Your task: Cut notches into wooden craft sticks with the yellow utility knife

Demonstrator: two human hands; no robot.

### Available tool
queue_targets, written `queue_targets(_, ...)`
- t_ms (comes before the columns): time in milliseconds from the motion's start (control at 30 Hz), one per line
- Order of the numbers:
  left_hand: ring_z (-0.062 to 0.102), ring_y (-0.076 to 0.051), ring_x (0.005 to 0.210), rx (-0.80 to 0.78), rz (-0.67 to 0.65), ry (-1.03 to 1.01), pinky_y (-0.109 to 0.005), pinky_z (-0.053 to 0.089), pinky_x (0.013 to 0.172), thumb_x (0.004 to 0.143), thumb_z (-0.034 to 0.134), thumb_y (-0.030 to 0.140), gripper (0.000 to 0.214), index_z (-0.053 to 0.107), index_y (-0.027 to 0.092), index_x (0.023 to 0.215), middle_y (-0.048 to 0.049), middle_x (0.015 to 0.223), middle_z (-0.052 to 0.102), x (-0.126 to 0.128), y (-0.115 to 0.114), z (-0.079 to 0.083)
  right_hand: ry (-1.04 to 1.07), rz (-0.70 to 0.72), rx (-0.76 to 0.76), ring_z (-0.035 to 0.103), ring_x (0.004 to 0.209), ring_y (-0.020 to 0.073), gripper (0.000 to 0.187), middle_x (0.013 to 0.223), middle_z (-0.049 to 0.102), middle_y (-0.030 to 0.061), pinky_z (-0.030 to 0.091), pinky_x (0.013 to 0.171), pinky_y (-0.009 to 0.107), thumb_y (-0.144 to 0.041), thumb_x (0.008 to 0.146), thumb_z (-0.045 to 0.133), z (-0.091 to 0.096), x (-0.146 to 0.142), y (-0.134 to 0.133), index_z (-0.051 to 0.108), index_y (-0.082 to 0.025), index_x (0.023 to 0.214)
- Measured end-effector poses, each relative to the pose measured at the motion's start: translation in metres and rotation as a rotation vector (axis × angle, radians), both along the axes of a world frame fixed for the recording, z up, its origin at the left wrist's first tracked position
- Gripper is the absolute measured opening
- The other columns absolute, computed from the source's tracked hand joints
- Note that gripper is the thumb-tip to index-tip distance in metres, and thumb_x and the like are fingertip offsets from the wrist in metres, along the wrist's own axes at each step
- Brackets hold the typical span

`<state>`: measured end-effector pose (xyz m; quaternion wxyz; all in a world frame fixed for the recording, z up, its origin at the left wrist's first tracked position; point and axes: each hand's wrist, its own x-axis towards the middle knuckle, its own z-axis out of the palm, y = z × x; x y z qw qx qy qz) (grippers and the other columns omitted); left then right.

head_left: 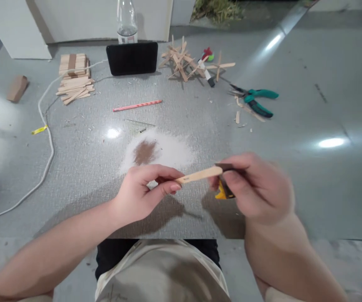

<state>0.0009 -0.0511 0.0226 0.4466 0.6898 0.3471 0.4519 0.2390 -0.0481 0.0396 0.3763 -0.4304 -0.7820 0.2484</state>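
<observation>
My left hand (149,186) pinches one end of a flat wooden craft stick (201,174) between thumb and fingers. The stick points right and slightly up, held above the table, and has a small dark mark near the left fingertips. My right hand (256,184) is closed around a dark folded piece, apparently sandpaper (225,166), at the stick's rounded far end. A yellow and black part (221,191) shows below the right fingers; whether it belongs to the dark piece I cannot tell. Beyond my hands lies a patch of white powder (176,149) with a brown dusty spot (145,152).
A pink pencil (137,105), stacked craft sticks (72,65), a propped black phone (132,58) and a bottle (127,21) stand or lie farther back. Joined sticks (181,58), a marker (206,73) and green-handled pliers (253,98) are right of them. A white cable (50,155) runs along the left.
</observation>
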Motion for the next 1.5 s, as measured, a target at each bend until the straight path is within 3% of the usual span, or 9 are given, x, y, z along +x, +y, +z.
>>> queue_targets(100,0.072,-0.011,0.066,0.020,0.011,-0.014,-0.020,0.060,0.062,0.093,0.070,0.019,0.007,0.074,0.017,0.098,-0.0031,0.079,0.078,-0.001,-0.001,0.003,-0.082,0.159,0.077,0.061,0.051,0.0138,0.012,0.066,0.068,-0.0024,0.048,0.050,0.027,-0.017,0.096,0.054,0.002,-0.004,0.003,0.062,-0.026,0.098)
queue_targets(233,0.070,-0.011,0.067,0.072,0.008,-0.002,-0.020,0.058,0.064,0.094,0.068,0.016,0.007,0.073,0.017,0.098,-0.0026,0.081,0.077,-0.002,-0.001,0.004,-0.082,0.320,0.123,0.065,0.060,0.0143,0.025,0.076,0.071,0.0000,0.051,0.057,0.027,-0.010,0.096,0.047,-0.001,-0.013,0.007,0.062,-0.025,0.108)
queue_targets(600,0.071,-0.010,0.070,0.101,-0.078,-0.024,-0.019,0.059,0.068,0.097,0.060,0.010,0.013,0.071,0.015,0.103,-0.0028,0.080,0.074,-0.003,-0.002,0.001,0.012,0.401,0.153,0.067,0.070,0.0196,0.032,0.083,0.072,0.0054,0.054,0.064,0.034,-0.006,0.092,0.046,-0.002,-0.016,0.007,0.059,-0.023,0.116)
queue_targets(700,0.071,-0.010,0.068,0.026,-0.112,-0.066,-0.018,0.059,0.067,0.097,0.061,0.012,0.011,0.072,0.014,0.101,-0.0033,0.078,0.074,-0.003,-0.003,0.002,0.033,0.417,0.163,0.065,0.072,0.0201,0.030,0.085,0.070,0.0067,0.054,0.066,0.037,-0.009,0.093,0.046,-0.004,-0.015,0.007,0.059,-0.022,0.117)
queue_targets(900,0.075,-0.010,0.066,-0.285,-0.217,-0.205,-0.016,0.062,0.067,0.096,0.064,0.016,0.014,0.075,0.009,0.102,-0.0085,0.083,0.078,-0.001,-0.007,0.007,0.045,0.424,0.169,0.062,0.069,0.0190,0.018,0.077,0.067,0.0052,0.052,0.064,0.035,-0.024,0.102,0.044,-0.006,-0.016,0.007,0.062,-0.021,0.101)
queue_targets(1067,0.079,-0.016,0.074,-0.519,-0.214,-0.368,-0.018,0.066,0.071,0.091,0.067,0.012,0.010,0.074,0.007,0.094,-0.0114,0.082,0.080,0.002,-0.011,0.012,0.080,0.407,0.173,0.056,0.062,0.0160,0.016,0.074,0.065,0.0043,0.046,0.058,0.031,-0.018,0.102,0.047,-0.007,-0.019,0.004,0.062,-0.019,0.097)
queue_targets(1500,0.080,-0.015,0.077,-0.565,-0.268,-0.427,-0.017,0.065,0.074,0.093,0.065,0.011,0.009,0.073,0.008,0.091,-0.0109,0.081,0.080,0.003,-0.011,0.013,0.171,0.463,0.134,0.066,0.067,0.0177,0.017,0.078,0.071,0.0078,0.053,0.064,0.034,-0.021,0.104,0.046,-0.011,-0.020,0.002,0.063,-0.018,0.106)
